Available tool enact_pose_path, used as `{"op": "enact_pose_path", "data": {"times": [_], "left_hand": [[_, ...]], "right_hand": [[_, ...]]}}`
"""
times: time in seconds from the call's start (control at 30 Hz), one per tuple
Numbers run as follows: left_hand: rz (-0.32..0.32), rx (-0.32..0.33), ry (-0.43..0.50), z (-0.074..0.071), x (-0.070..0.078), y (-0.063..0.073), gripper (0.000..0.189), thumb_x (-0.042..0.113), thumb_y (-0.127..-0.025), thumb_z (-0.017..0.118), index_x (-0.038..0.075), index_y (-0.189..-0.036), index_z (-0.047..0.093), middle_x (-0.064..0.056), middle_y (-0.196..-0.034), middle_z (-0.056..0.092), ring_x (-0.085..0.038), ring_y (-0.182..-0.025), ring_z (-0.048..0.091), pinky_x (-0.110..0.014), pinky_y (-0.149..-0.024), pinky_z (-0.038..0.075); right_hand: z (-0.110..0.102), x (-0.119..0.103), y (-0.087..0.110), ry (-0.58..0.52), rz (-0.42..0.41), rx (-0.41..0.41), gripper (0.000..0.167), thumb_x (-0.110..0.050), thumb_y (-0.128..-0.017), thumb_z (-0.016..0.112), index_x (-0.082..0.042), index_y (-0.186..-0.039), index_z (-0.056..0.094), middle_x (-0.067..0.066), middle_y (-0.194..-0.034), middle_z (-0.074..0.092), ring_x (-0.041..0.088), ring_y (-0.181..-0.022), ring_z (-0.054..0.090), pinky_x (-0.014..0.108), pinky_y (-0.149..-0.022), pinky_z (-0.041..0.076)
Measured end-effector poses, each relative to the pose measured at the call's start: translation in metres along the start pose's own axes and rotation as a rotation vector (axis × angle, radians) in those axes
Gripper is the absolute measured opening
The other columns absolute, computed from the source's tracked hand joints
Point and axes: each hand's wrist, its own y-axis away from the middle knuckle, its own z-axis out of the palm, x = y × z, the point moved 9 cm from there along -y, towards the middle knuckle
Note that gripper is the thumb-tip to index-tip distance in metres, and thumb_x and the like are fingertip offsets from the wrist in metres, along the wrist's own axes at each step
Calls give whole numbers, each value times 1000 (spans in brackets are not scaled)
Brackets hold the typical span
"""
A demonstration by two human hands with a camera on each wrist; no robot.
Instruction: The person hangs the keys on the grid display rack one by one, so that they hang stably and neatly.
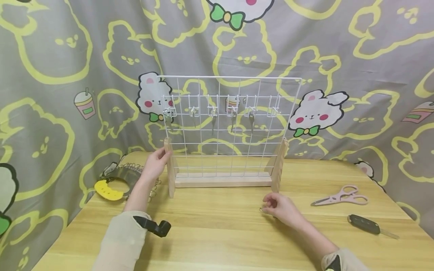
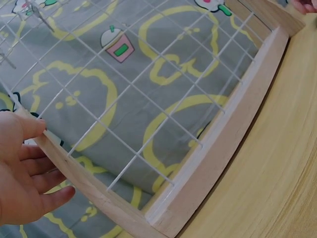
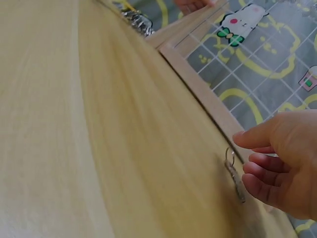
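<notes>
A white wire grid rack (image 1: 218,130) stands upright in a wooden base (image 1: 223,183). My left hand (image 1: 156,163) grips the top of its left wooden post (image 2: 74,168) between thumb and index finger, the other fingers loosely extended. My right hand (image 1: 283,210) is low, in front of the right post (image 1: 280,163). Its fingers are loosely bent, with a gap between thumb and fingers. A small key (image 3: 237,186) on a metal ring (image 3: 229,156) is right beside those fingertips; whether they touch it is unclear. Keys (image 1: 251,121) hang from several white hooks (image 1: 273,111) on the grid.
Pink scissors (image 1: 340,197) and a black car key (image 1: 364,224) lie at the right of the wooden table (image 1: 217,233). On the left are a yellow crescent-shaped item (image 1: 109,191) and a heap of metal rings (image 1: 154,184). A patterned grey curtain (image 1: 190,49) hangs behind.
</notes>
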Motion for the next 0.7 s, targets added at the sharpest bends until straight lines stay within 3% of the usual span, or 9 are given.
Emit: {"op": "enact_pose_path", "data": {"times": [0.27, 0.7], "left_hand": [[4, 1, 19, 0, 1, 0, 53, 24, -99, 43, -4, -142, 28, -24, -142, 35, -35, -130, 34, -46, -110, 24], [-5, -3, 21, 1, 1, 0, 54, 25, -99, 43, -4, -142, 28, -23, -143, 35, -35, -131, 33, -46, -110, 23]], "right_hand": [[8, 4, 1, 46, -39, -12, 18, -5, -74, 75, -5, -86, 62, -2, -75, 52, 8, -67, 46, 21, -56, 44], [10, 4, 3, 139, -99, 12, 11, -2, -78, 70, -10, -75, 64, -6, -76, 55, 5, -69, 50, 21, -59, 46]]}}
